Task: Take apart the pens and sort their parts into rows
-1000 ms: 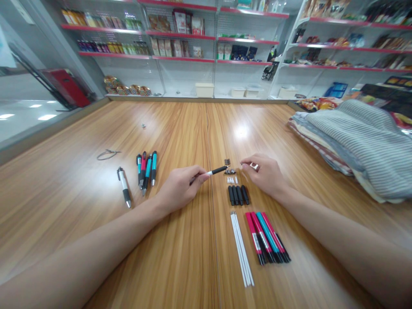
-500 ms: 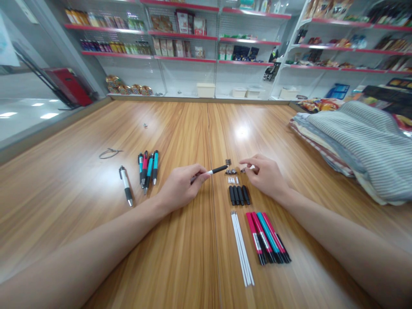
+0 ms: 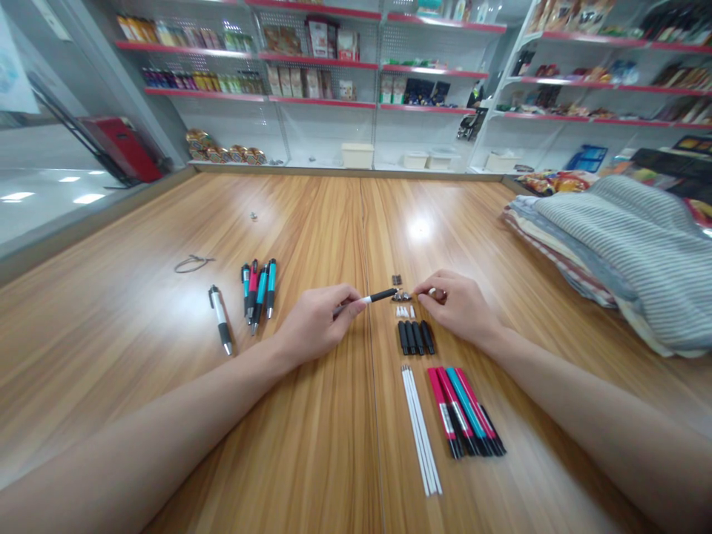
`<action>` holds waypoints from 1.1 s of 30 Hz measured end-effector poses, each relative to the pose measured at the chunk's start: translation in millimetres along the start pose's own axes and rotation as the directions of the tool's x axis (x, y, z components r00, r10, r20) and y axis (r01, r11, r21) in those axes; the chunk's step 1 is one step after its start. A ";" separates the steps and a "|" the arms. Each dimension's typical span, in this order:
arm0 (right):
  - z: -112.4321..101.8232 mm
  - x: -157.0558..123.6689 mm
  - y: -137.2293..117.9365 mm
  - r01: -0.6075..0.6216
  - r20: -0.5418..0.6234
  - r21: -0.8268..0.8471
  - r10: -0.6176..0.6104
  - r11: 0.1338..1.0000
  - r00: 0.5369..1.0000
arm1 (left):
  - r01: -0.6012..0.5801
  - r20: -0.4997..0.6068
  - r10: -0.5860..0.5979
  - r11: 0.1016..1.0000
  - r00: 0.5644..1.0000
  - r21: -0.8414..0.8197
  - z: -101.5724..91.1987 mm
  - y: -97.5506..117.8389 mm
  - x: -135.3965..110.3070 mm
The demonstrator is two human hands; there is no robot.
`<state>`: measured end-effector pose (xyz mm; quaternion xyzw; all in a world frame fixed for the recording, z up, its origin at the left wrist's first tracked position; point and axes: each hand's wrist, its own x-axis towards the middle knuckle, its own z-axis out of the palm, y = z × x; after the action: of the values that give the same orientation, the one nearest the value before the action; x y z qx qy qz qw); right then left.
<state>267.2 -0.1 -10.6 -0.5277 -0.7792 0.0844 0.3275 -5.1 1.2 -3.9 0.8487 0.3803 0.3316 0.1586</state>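
My left hand (image 3: pixel 322 319) is closed around a pen (image 3: pixel 382 295) with a white barrel and black grip, its open end pointing right. My right hand (image 3: pixel 459 305) is pinched just right of the small metal pen tips (image 3: pixel 401 297); whatever lies between its fingertips is too small to make out. Springs (image 3: pixel 397 279) lie beyond the tips. Nearer me are small white plastic pieces (image 3: pixel 405 312), then several black rubber grips (image 3: pixel 415 338). White refills (image 3: pixel 421 430) and pink and teal pen barrels (image 3: pixel 466 411) lie closest to me.
Several assembled pens (image 3: pixel 259 293) lie to the left, beside a white and black pen (image 3: pixel 221 320). A thin cord loop (image 3: pixel 193 263) and a tiny metal piece (image 3: pixel 254 216) are farther off. Folded cloths (image 3: pixel 623 252) cover the right side. Stocked shelves stand behind the table.
My right hand's fingers have drawn together into a pinch, where they were spread more before. My left hand holds the pen almost still. The view has shifted slightly.
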 end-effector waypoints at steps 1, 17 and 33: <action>0.0 -0.1 -0.1 0.002 0.002 0.008 -0.002 1.000 1.000 | 0.000 0.001 0.000 1.000 1.000 0.003 0.0 0.0 0.0; -0.1 0.9 -2.7 0.045 0.009 0.060 -0.046 0.997 0.999 | -0.016 0.034 0.015 0.999 0.999 0.040 -1.5 1.4 1.2; 1.1 0.7 -2.5 0.050 0.011 0.069 -0.050 0.996 0.999 | -0.008 0.069 0.003 0.998 0.998 0.065 -2.6 1.7 1.6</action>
<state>264.5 -0.3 -10.0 -0.4959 -0.7908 0.1063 0.3427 -5.2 1.3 -0.5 0.8653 0.3828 0.2903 0.1430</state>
